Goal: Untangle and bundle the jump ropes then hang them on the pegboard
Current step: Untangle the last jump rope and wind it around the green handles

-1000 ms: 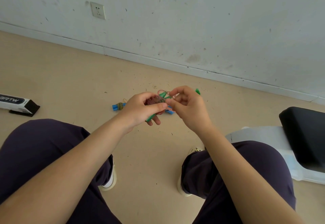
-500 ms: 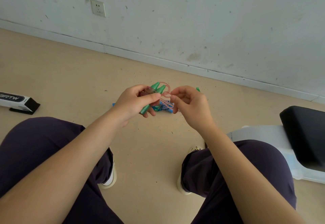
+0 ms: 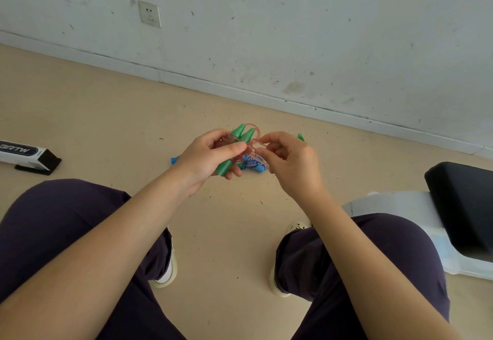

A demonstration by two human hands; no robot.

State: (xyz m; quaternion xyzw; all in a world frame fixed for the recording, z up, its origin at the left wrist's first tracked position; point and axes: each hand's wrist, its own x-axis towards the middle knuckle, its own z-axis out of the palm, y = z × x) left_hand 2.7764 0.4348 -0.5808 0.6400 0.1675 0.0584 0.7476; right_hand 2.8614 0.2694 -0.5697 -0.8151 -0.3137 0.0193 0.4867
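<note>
Both hands are up over the floor [image 3: 112, 115] between the knees, and plenty is hidden here: the left hand [image 3: 206, 156] is wrapped around the green jump-rope handles [image 3: 241, 133], so only the two tapered tips poke out at about one o'clock from the knuckles and one butt end shows at five o'clock below the thumb. How much of the pink rope [image 3: 253, 136] is bunched inside that fist cannot be told; just a translucent loop arcs out above and curls toward the right hand [image 3: 289, 163]. The left hand's fingers are closed snug around the handles, thumb laid across the front. The right hand's thumb and forefinger are pinched together on the pink loop just at three o'clock from the green tips, the other fingers curled in, and what they cover is hard to read. Below the two hands, at six o'clock from the pinch, a blue patterned jump rope bundle [image 3: 252, 163] peeks through the gap, with a blue end [image 3: 174, 160] sticking out at nine o'clock behind the left wrist; whether it lies on the floor or is touched by a finger I cannot tell. A small green tip [image 3: 300, 137] shows beyond the right hand at twelve o'clock, mostly hidden. At far left a white and black box [image 3: 26, 154] is cut off by the frame edge; at right a black cushion [image 3: 464, 206] on a pale base [image 3: 394, 206] runs out of view.
</note>
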